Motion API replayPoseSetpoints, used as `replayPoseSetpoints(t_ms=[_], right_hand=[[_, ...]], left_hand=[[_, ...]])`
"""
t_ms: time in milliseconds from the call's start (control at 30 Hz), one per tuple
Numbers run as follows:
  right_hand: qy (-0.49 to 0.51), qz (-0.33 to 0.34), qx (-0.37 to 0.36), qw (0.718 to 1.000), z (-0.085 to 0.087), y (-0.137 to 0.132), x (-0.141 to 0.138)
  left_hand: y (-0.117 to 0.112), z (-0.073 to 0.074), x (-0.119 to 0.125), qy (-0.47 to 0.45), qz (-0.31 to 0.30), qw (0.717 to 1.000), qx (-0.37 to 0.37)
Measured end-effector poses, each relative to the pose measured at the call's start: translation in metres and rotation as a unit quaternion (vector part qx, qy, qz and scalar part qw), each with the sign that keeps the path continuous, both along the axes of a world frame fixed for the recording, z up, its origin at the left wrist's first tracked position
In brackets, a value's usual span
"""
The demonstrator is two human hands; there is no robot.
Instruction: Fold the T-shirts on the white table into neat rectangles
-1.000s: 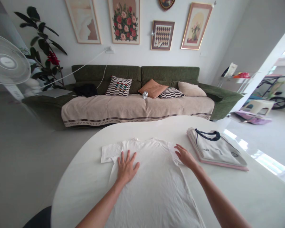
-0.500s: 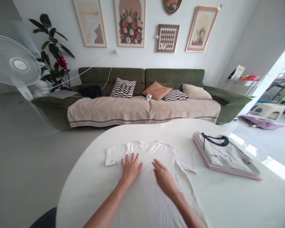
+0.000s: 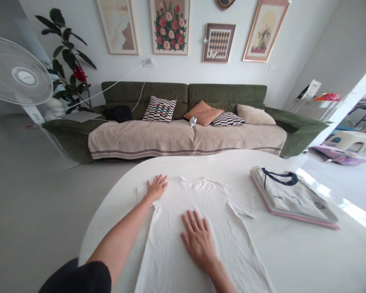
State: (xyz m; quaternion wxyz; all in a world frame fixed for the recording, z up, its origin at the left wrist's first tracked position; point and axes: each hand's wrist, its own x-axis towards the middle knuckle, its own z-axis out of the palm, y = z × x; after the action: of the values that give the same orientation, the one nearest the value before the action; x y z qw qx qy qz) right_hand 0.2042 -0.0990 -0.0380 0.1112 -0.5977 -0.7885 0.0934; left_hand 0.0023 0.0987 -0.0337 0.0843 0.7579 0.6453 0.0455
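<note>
A white T-shirt (image 3: 173, 228) lies spread on the white table, its collar toward the sofa and its lower end running out of view at the bottom. My left hand (image 3: 157, 188) rests flat at the base of the left sleeve, fingers spread. On the middle of the shirt's body lies my right hand (image 3: 198, 240), palm down with the fingers apart. Neither hand grips the cloth. Small wrinkles show near the collar and around the right sleeve.
Folded shirts (image 3: 293, 197), a grey-white one with a dark collar above something pink, are stacked on the table's (image 3: 110, 228) right side. Beyond the table stands a green sofa (image 3: 152, 95) with cushions and a beige cover. A white fan (image 3: 24, 77) stands at left.
My left hand has moved up and left from the shirt's chest to the left sleeve. My right hand has come down and slightly left, its fingers now spread flat on the cloth.
</note>
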Motion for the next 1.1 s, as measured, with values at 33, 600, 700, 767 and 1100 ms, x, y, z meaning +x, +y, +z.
replayPoseSetpoints(t_ms=[33,600,700,767,1100], right_hand=[[-0.002,0.0,-0.003,1.0,0.001,0.0,0.001],[0.145,-0.021,-0.044,0.988,-0.007,-0.117,-0.158],[0.13,-0.072,-0.047,0.988,0.0,-0.116,-0.16],[0.106,-0.114,-0.038,0.987,0.009,-0.112,-0.161],[0.085,-0.068,-0.056,0.992,0.044,-0.104,-0.138]], left_hand=[[0.004,0.003,-0.009,0.002,0.012,1.0,-0.004],[-0.02,0.028,-0.071,-0.029,0.111,0.993,0.006],[-0.02,0.034,-0.079,-0.05,0.147,0.988,-0.019],[-0.02,0.038,-0.082,-0.072,0.16,0.983,-0.045],[-0.022,0.06,-0.068,-0.277,0.202,0.933,-0.108]])
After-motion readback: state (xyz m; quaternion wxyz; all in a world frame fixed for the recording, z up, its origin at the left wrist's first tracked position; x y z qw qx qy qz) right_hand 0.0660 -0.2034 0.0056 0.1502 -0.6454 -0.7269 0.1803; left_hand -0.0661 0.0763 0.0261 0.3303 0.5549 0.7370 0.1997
